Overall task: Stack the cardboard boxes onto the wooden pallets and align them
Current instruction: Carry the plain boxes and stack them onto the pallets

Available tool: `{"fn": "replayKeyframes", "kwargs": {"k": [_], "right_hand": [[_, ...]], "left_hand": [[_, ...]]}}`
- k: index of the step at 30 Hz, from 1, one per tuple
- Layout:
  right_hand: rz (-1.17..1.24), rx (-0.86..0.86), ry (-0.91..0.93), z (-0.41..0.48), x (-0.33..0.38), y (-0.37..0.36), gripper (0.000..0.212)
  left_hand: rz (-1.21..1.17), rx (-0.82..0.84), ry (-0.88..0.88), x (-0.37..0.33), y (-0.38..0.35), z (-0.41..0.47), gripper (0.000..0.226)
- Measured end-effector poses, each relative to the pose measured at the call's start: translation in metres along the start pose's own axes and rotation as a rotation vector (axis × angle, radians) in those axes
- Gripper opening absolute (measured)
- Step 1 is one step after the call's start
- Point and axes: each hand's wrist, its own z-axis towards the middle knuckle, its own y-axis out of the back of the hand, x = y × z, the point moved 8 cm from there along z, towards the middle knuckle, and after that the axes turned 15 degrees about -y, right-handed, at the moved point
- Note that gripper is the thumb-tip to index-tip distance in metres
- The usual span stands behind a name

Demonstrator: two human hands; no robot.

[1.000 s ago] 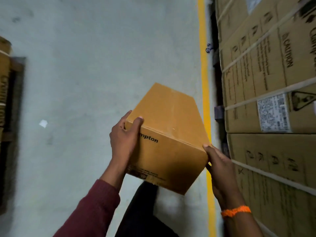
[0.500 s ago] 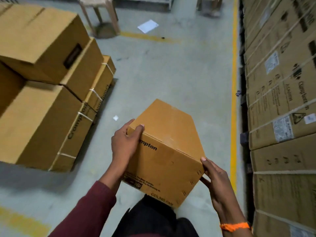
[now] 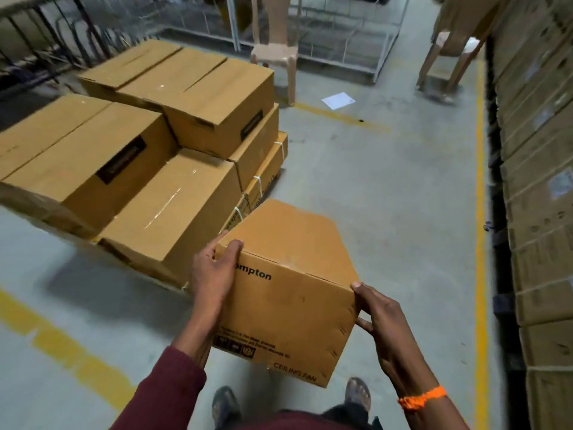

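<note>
You held one cardboard box [image 3: 288, 290] in the air in front of your body, low in the view, above the grey floor [image 3: 387, 197] and touching nothing else. Your left hand [image 3: 212, 274] gripped its near-left top corner, thumb over the top edge and fingers round the left side. Your right hand [image 3: 381, 321] gripped the near-right edge, thumb at the top corner and fingers curled round the side below. The box was tilted, its printed face toward you. To the far left stood the stack [image 3: 198, 97] of like boxes, several layers high and uneven. Its low box [image 3: 173, 209], the nearest one, sat below the ones to its left and beyond it, and its taped top was bare. The pallet beneath was mostly hidden, so I could not tell how the bottom row sat on it. On the right ran a yellow line [image 3: 480, 212] and a wall of cartons [image 3: 539, 212], well apart from the stack. By my reading you were in the carry step, with the box not yet placed. The next move, I judged, called for swinging it left and away, levelling it and setting it on the low box, sides flush with the neighbours. Your fingers on the left side would need to come out before it closed against the taller one.
</note>
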Motion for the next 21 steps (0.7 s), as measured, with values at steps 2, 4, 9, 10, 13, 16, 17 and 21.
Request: {"fn": "replayKeyframes", "kwargs": {"k": [2,4,9,10,13,16,17,21], "right_hand": [[0.008,-0.031,0.066,-0.016,-0.004,-0.061,0.018],[0.007,-0.039,0.122,-0.031,-0.006,-0.119,0.017],[-0.004,-0.018,0.215,-0.055,0.004,-0.235,0.02],[-0.006,-0.014,0.224,-0.057,0.011,-0.255,0.02],[-0.037,0.023,0.243,-0.049,0.028,-0.311,0.025],[-0.063,0.028,0.248,-0.032,0.047,-0.364,0.029],[-0.069,0.036,0.246,-0.023,0.052,-0.382,0.029],[-0.077,-0.004,0.275,0.015,0.071,-0.451,0.035]], "left_hand": [[-0.047,-0.031,-0.018,0.013,0.057,0.019,0.06],[-0.089,-0.079,-0.019,0.026,0.11,0.037,0.055],[-0.172,-0.183,-0.025,0.048,0.215,0.079,0.036],[-0.196,-0.2,-0.021,0.052,0.231,0.09,0.035],[-0.266,-0.245,-0.002,0.072,0.267,0.131,0.036],[-0.326,-0.27,-0.018,0.087,0.294,0.181,0.032],[-0.334,-0.27,-0.02,0.092,0.302,0.2,0.032],[-0.382,-0.225,-0.035,0.113,0.324,0.283,0.032]]}}
